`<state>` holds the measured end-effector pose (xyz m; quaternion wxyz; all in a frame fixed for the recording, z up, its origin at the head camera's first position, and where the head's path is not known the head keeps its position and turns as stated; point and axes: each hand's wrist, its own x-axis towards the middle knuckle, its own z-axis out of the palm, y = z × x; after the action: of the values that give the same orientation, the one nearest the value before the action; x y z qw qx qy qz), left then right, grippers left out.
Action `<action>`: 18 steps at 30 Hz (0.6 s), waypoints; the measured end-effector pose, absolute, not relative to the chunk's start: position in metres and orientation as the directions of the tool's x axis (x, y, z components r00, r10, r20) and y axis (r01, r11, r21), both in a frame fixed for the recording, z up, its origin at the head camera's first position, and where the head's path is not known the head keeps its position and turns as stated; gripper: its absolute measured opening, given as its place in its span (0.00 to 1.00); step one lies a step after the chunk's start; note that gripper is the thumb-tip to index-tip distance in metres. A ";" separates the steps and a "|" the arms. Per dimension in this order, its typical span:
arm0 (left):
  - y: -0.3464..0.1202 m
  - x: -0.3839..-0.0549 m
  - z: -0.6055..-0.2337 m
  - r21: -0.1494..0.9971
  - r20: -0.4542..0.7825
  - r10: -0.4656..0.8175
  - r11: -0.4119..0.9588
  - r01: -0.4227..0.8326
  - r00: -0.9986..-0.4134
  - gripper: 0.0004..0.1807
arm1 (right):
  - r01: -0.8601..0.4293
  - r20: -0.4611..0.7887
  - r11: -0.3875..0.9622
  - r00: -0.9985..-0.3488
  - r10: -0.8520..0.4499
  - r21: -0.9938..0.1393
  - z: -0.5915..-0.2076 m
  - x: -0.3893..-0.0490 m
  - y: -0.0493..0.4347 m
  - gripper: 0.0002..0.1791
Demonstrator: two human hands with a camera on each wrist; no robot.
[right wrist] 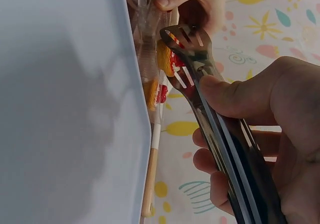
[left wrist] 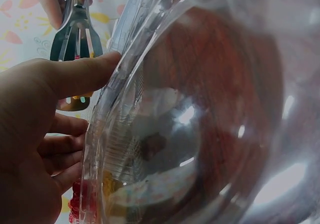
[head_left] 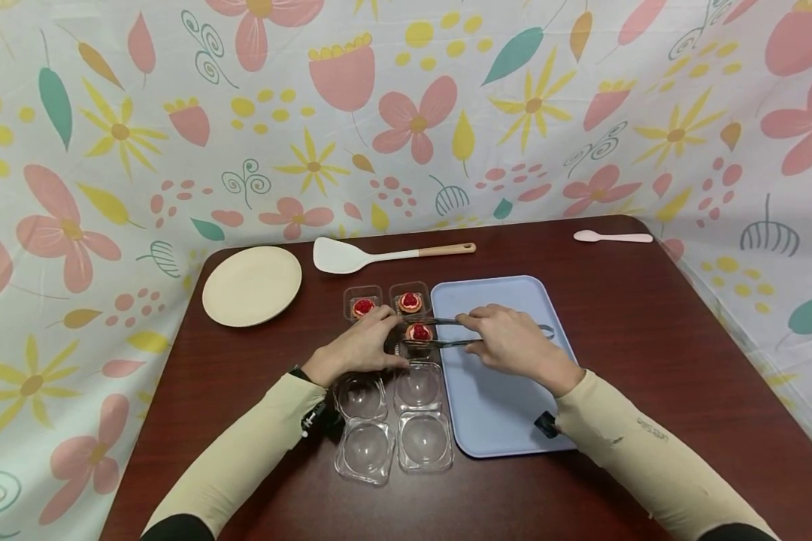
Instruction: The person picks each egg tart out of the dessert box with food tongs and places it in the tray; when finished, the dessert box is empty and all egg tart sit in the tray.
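Tongs (right wrist: pixel 240 169) gripped in right hand (head_left: pixel 513 344), tart (head_left: pixel 418 333) straddled, clear box (head_left: pixel 419 354) held in left hand (head_left: pixel 364 346), bordered by tray (head_left: pixel 494 413) and lids (head_left: pixel 424 442), spatula (head_left: pixel 343 256) set beyond

Now, in the head view, my bare right hand (head_left: pixel 514 342) hides the middle of these slotted silver metal tongs (right wrist: pixel 227 144)!

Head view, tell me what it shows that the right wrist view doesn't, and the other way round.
Only the head view shows the plate and the pink spoon.

Only the right wrist view shows the slots in the ends of the tongs.

Both show the left hand, the right hand holding the tongs, tarts, clear boxes, the tray and the spatula's handle.
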<state>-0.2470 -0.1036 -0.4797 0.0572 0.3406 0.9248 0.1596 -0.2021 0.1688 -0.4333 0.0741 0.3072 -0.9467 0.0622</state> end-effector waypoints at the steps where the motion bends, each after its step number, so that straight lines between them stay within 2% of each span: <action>1: -0.104 -0.247 -0.480 0.337 0.004 0.649 0.716 0.612 -0.761 0.44 | -0.590 0.182 0.804 -0.801 -0.571 -0.072 -0.433 -0.202 0.170 0.27; 18: -0.104 -0.248 -0.483 0.331 0.018 0.650 0.713 0.618 -0.760 0.43 | -0.522 0.188 0.843 -0.847 -0.497 -0.127 -0.430 -0.210 0.194 0.27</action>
<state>-0.2477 -0.1036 -0.4832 0.0496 0.3432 0.9241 0.1606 -0.2101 0.1938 -0.4301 0.0741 0.2661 -0.9572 0.0868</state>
